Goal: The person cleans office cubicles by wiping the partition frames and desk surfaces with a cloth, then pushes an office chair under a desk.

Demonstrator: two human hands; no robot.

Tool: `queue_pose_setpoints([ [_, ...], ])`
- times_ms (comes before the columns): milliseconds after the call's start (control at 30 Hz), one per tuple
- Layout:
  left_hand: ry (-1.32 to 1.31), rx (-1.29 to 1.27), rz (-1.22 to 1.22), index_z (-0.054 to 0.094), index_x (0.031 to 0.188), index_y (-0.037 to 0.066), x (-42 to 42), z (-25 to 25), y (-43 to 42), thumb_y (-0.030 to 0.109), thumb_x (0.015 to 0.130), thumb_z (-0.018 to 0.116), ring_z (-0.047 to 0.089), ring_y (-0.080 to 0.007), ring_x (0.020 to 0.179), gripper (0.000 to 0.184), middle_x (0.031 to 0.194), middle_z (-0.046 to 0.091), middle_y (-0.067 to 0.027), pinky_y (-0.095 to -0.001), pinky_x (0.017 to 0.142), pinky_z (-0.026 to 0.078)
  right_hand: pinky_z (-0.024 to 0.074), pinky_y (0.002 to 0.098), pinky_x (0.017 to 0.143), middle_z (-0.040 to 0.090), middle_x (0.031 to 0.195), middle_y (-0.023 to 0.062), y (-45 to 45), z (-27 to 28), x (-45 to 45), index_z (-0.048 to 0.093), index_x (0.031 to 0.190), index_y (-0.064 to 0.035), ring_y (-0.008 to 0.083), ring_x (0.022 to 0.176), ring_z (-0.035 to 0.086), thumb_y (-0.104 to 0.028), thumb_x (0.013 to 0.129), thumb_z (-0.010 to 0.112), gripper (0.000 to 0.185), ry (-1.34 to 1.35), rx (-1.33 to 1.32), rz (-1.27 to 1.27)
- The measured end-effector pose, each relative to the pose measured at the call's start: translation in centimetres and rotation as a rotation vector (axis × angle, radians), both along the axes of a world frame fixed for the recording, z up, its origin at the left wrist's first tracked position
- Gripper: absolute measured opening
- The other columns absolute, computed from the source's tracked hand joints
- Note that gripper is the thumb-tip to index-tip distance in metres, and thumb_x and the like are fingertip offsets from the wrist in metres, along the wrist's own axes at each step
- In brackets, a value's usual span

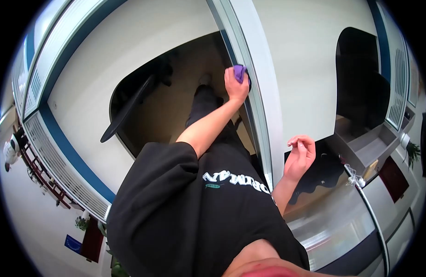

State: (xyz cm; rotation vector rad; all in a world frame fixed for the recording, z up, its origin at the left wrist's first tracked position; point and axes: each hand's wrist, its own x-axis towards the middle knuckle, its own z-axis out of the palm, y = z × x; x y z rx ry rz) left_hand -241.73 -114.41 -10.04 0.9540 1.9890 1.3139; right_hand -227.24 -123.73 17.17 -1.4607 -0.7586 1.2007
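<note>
My left hand is closed around a bunched purple cloth. It presses the cloth against the pale metal frame of an upright divider, near the dark gap on its left side. On the other side of that frame, my right hand hangs in the air with loosely bent fingers. Nothing shows in it, and it is apart from the surfaces around it.
White desk-like surfaces with dark curved edges lie either side of the divider. Blue-edged ribbed panels border the left. A black chair-like shape is below. At right are a grey open box, white cables and a plant.
</note>
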Motion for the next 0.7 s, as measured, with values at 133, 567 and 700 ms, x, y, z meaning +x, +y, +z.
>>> queue_pose_setpoints([
  [133,-0.078,0.027,0.047,0.053,0.114,0.003,-4.3,-1.0,7.7,0.023,0.085,0.067,0.054,-0.0456,0.102,0.038,0.106,0.055,-0.0215,-0.0514,0.089,0.043,0.0470,0.0303,0.074,0.061,0.090,0.0111,-3.4,-0.7,-0.1,0.059,0.099,0.0026,0.0180,0.081,0.057,0.002,0.093,0.052,0.009,-0.108,-0.059,-0.123],
  [567,0.227,0.093,0.200,0.055,0.128,0.000,1.7,-4.4,-3.1,0.019,0.085,0.071,0.062,-0.0402,0.100,0.049,0.109,0.063,-0.0209,-0.0454,0.090,0.050,0.0509,0.0298,0.075,0.065,0.091,0.0101,-20.2,-0.8,4.9,0.063,0.106,0.0024,0.0165,0.081,0.061,0.003,0.097,0.053,0.014,-0.370,-0.040,-0.232],
  [700,-0.035,0.082,0.122,0.050,0.108,0.001,9.7,-2.0,-18.0,0.018,0.083,0.069,0.051,-0.0433,0.102,0.035,0.103,0.050,-0.0195,-0.0521,0.089,0.042,0.0513,0.0290,0.074,0.065,0.091,0.0107,-27.0,-0.3,9.4,0.064,0.107,0.0034,0.0171,0.079,0.061,0.002,0.097,0.055,0.014,-0.394,0.042,-0.198],
])
